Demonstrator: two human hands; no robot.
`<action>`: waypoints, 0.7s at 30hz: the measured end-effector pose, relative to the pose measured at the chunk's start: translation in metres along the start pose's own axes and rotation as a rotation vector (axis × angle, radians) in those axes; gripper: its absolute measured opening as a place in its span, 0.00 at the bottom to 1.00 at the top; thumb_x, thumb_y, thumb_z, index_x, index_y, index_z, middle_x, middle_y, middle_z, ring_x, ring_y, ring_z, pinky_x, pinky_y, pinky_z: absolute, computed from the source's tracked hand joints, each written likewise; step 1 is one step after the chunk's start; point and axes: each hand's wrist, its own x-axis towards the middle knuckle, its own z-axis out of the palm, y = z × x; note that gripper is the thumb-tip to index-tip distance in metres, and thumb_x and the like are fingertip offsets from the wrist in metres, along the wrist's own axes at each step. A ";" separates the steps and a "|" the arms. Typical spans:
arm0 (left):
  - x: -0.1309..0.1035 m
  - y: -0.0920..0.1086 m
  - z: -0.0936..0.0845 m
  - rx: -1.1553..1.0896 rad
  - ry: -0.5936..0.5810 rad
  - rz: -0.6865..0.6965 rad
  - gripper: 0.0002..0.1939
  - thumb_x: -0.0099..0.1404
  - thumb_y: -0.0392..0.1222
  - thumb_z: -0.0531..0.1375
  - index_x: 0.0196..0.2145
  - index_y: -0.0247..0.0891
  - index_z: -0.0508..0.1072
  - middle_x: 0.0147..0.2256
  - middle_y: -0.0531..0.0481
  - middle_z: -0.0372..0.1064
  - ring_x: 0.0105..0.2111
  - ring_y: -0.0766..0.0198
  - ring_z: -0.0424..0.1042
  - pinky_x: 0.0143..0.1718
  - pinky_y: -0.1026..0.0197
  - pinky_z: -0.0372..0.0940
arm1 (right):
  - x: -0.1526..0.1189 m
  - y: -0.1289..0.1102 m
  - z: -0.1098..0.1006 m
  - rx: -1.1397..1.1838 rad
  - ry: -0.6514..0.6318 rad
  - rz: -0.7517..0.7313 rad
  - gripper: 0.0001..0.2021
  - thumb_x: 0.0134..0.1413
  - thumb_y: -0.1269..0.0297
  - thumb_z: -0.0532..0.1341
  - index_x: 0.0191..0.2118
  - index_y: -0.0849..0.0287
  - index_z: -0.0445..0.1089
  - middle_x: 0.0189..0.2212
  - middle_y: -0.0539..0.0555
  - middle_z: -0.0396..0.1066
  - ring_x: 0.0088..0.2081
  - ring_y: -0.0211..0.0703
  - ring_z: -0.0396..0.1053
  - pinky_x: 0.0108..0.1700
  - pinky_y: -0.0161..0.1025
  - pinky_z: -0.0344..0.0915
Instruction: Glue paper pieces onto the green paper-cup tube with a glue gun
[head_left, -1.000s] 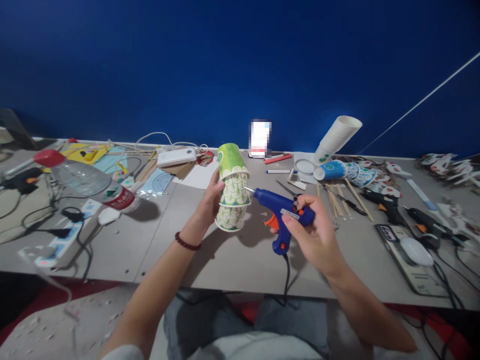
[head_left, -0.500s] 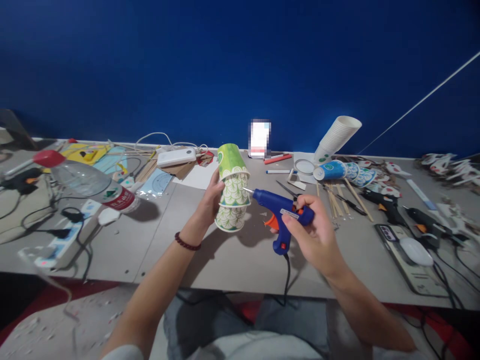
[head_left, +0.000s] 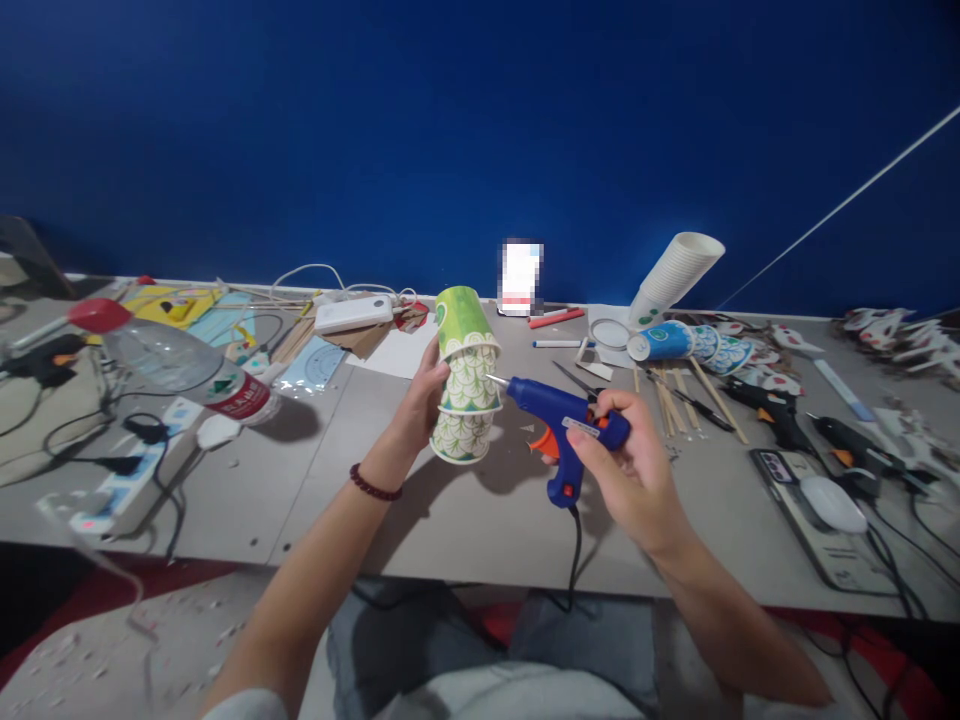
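Observation:
My left hand (head_left: pixel 424 400) is closed around the left side of a green-and-white stack of paper cups (head_left: pixel 469 378). The cups sit one into another, rims downward, held above the table; a scale pattern covers the lower ones, and the top one is plain green. A blue hot glue gun (head_left: pixel 551 408) with an orange trigger is gripped in my right hand (head_left: pixel 622 455). Its metal nozzle points left at the middle cup, touching or very near the wall; I cannot tell which. A black cord hangs from the handle.
To the left are a plastic bottle (head_left: pixel 180 365) and a power strip (head_left: pixel 146 480). A leaning stack of white cups (head_left: pixel 679 275), blue cups (head_left: pixel 667 342), wooden sticks (head_left: pixel 667 405), black glue guns (head_left: pixel 844 450) and a phone (head_left: pixel 817 530) lie right. A lit phone (head_left: pixel 520 278) stands at the wall.
Almost nothing differs. The glue gun has shifted very slightly, its nozzle still at the middle cup; the cup stack stays in place.

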 end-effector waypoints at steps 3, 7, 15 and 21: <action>0.000 0.000 0.000 -0.005 0.000 -0.005 0.35 0.57 0.50 0.64 0.61 0.45 0.59 0.51 0.44 0.70 0.47 0.51 0.73 0.45 0.51 0.70 | 0.000 0.001 0.000 -0.001 0.001 0.006 0.15 0.56 0.56 0.64 0.42 0.50 0.56 0.32 0.48 0.69 0.29 0.46 0.76 0.27 0.40 0.76; 0.000 0.000 0.000 -0.016 0.003 -0.008 0.35 0.57 0.50 0.64 0.60 0.44 0.60 0.51 0.44 0.70 0.47 0.51 0.73 0.45 0.51 0.70 | -0.001 0.001 -0.001 0.002 0.002 -0.002 0.14 0.56 0.57 0.64 0.42 0.49 0.56 0.32 0.48 0.69 0.29 0.45 0.76 0.27 0.39 0.76; 0.000 -0.001 -0.001 -0.008 0.006 -0.003 0.35 0.58 0.50 0.63 0.61 0.45 0.59 0.51 0.44 0.70 0.48 0.51 0.73 0.47 0.50 0.69 | -0.001 0.001 -0.001 -0.018 0.010 -0.009 0.15 0.56 0.56 0.64 0.42 0.50 0.56 0.32 0.48 0.67 0.28 0.45 0.76 0.26 0.39 0.75; -0.001 -0.001 0.000 -0.015 0.001 -0.009 0.35 0.59 0.50 0.63 0.61 0.45 0.58 0.52 0.44 0.69 0.47 0.51 0.73 0.46 0.49 0.70 | -0.002 0.001 0.000 -0.023 0.005 0.002 0.15 0.56 0.56 0.63 0.41 0.50 0.56 0.31 0.48 0.68 0.28 0.45 0.75 0.25 0.39 0.75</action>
